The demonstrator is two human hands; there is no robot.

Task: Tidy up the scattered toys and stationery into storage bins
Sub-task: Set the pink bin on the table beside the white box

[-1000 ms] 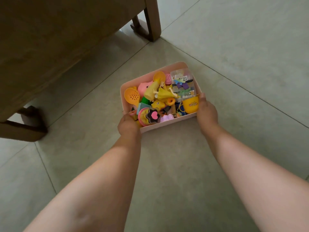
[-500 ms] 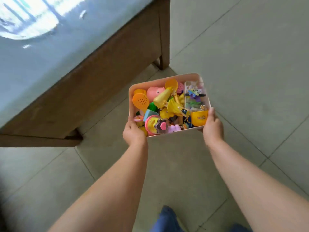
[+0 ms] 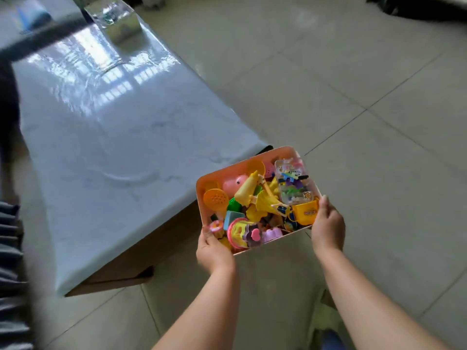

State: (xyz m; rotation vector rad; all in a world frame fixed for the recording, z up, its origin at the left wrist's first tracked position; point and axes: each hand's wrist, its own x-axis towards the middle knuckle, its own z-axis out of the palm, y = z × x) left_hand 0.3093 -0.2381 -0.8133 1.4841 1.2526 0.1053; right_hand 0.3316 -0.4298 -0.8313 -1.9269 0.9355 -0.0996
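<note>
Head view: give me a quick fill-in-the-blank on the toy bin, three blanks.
1. The pink bin is held by ____ hands.
2. The clear case of small pieces lies along the bin's ____ side.
3. The bin is held above the floor, beside the ____-covered table.

Missing: both; right; blue

A glossy pale-blue table (image 3: 106, 137) stands on grey floor tiles (image 3: 353, 79).

Daylight, bright; window glare on glossy pale-blue table cover (image 3: 106, 127) beyond the fingers; left edge motion-blurred, wide-angle bending.
</note>
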